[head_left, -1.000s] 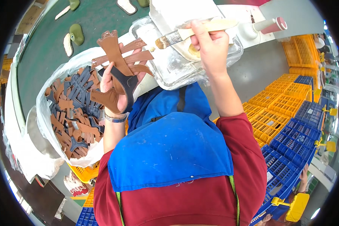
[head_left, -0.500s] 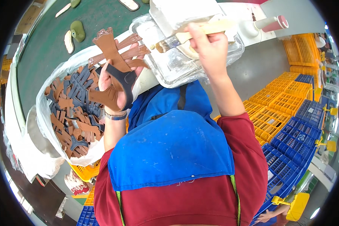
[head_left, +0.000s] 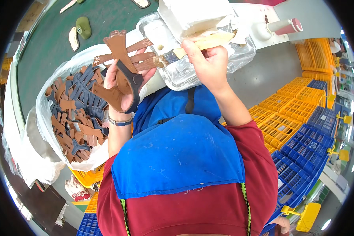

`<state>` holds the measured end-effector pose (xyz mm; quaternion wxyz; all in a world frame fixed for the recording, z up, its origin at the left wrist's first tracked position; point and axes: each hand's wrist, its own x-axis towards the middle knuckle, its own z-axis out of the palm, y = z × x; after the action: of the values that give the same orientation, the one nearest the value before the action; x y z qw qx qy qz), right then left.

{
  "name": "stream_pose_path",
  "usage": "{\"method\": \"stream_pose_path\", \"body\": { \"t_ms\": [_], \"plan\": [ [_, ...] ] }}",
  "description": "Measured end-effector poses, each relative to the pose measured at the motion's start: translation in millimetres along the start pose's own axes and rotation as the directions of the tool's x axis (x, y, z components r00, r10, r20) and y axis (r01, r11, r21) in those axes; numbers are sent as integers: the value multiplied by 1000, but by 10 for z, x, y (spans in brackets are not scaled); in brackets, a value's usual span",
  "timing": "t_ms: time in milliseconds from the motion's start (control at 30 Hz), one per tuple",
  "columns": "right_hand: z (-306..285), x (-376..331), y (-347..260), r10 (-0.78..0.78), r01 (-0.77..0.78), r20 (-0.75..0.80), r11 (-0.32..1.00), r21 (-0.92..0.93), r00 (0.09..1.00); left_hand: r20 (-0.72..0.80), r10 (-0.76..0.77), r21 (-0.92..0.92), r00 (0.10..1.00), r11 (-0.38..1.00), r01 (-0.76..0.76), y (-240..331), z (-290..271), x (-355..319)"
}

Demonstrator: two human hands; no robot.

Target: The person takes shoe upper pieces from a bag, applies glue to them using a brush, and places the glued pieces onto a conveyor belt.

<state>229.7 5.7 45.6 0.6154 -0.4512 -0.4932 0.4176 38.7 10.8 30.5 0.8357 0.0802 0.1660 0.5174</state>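
Observation:
My left hand is closed around a sandal upper, brown on the side facing me, with a navy strap curving down its right. Several strap ends fan out beyond my fingers, some with a wet sheen. In my right hand is a flat paintbrush with a pale handle, held between thumb and fingers. Its bristles lie against the tip of a right-hand strap. Just behind the brush is a plastic-wrapped tray with a white box on it.
At left, a plastic-lined container holds a pile of brown and navy uppers. Olive shoe pieces and pale insoles lie on the green table. Yellow crates and blue crates are stacked at right.
My right hand has moved left and down, bringing the brush's bristles onto a strap end. The sandal upper in my left hand has shifted and turned slightly.

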Motion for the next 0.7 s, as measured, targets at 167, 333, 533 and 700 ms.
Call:
{"method": "stream_pose_path", "body": {
  "t_ms": [167,333,533,700],
  "plan": [
    [-32,-15,-23,24,-19,33,991,-134,999,48,1,-22,999,1000,0,2,-118,1],
    [-78,94,-70,-107,101,-103,993,-60,989,11,46,23,999,999,-46,51,-132,57],
    [128,239,-164,-211,210,66,977,20,975,-12,51,305,999,951,-45,2,-57,188],
    [442,131,62,-65,71,324,997,-5,944,-220,34,354,975,934,48,-70,23,172]
  ]
}}
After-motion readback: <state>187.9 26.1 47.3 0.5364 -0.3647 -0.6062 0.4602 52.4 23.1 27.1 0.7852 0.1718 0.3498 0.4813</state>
